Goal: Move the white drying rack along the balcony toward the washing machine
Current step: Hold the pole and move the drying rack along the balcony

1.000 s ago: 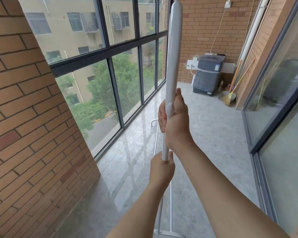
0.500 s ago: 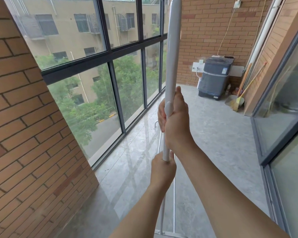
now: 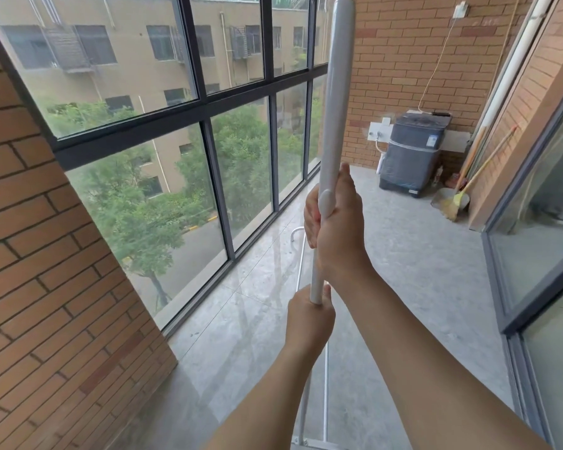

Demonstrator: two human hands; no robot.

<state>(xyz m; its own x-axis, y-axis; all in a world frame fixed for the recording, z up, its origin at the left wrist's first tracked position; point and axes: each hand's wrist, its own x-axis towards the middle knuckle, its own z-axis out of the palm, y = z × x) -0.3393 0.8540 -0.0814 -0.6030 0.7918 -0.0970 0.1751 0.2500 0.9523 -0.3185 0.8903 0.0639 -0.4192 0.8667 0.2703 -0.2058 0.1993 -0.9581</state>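
Brick walls (image 3: 56,254) and the window (image 3: 189,125) slide further toward the left edge than a second ago, and the washer (image 3: 411,154) at the far end shows larger and has shifted right in view: the person has walked some way down the balcony. By that judgement the carry is under way but not nearly done, for a long stretch of grey floor (image 3: 420,271) lies between the rack and the washer.

The rack (image 3: 333,108) stands well short of the washer, its white pole upright in front of the person, thin lower rails trailing toward the floor. Whether its feet touch the floor cannot be told.

The grip has not changed. The right hand (image 3: 337,228) wraps fully around the pole at the joint; the left hand (image 3: 309,316) closes around the thinner tube just below it. A broom (image 3: 468,186) leans just right of the washer, something to steer clear of on arrival.
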